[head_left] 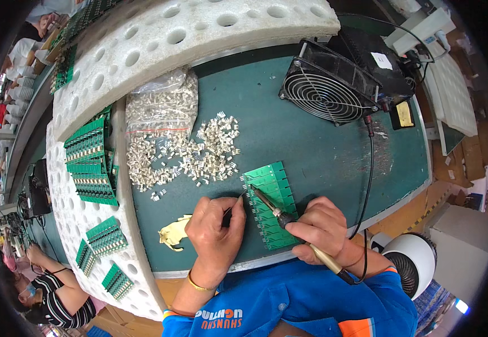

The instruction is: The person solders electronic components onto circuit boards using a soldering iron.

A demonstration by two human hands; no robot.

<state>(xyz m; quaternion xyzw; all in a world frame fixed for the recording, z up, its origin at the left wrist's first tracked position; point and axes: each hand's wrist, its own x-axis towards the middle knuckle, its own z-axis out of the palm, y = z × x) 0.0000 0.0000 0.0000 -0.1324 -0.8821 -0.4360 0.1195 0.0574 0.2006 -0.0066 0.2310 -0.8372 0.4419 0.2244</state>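
My right hand [321,229] is closed round a soldering iron [325,259], whose tip rests near the upper left of a green circuit board panel [272,185]. White connectors line the panel's left edge. My left hand [216,227] is pinched at that edge, beside the iron's tip. What its fingers hold is too small to make out, though a thin dark line shows by them. Beyond the left hand lies a pile of small white connectors [216,140]. A crumpled yellow scrap [173,232] is just left of that hand.
A clear bag of connectors [162,106] lies behind the pile. White foam racks [143,53] with holes border the far and left sides, bearing finished-looking boards [89,157]. A black fan [328,92] stands at the far right. The iron's cord [371,174] runs across the mat.
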